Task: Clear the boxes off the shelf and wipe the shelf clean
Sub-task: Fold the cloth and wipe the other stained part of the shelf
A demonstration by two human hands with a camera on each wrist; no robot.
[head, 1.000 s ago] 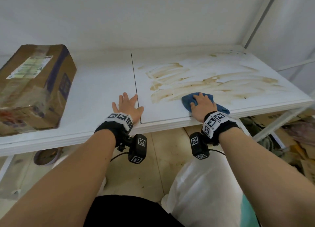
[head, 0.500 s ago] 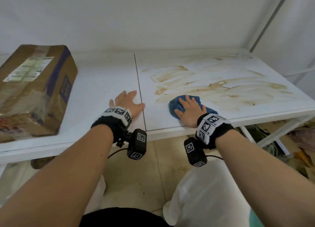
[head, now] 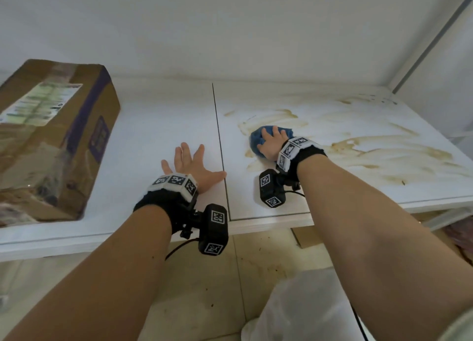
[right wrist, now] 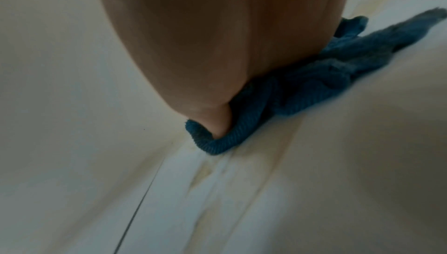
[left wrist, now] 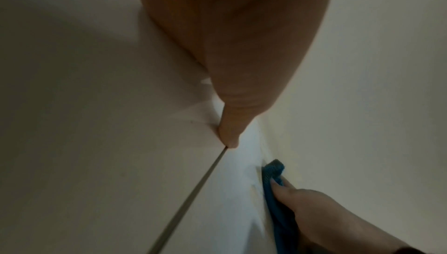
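A white shelf (head: 158,125) runs across the head view, its right panel smeared with brown streaks (head: 371,148). My right hand (head: 271,142) lies flat on a crumpled blue cloth (head: 256,138) and presses it onto the stained panel near the seam (head: 220,146). The right wrist view has the blue cloth (right wrist: 302,90) bunched under the palm, the thumb dug into a fold. My left hand (head: 188,165) rests flat with fingers spread on the clean left panel, its thumb at the seam. A taped cardboard box (head: 51,136) stands at the shelf's far left.
A white wall (head: 230,33) backs the shelf and a slanted frame post (head: 430,41) rises at the right. Below the shelf's front edge lie a tiled floor (head: 204,289), a white bag (head: 307,310) and cardboard scraps (head: 304,235).
My right hand has pushed the blue cloth left and then away from the front edge, deeper onto the stained panel. The left hand stays flat beside the seam.
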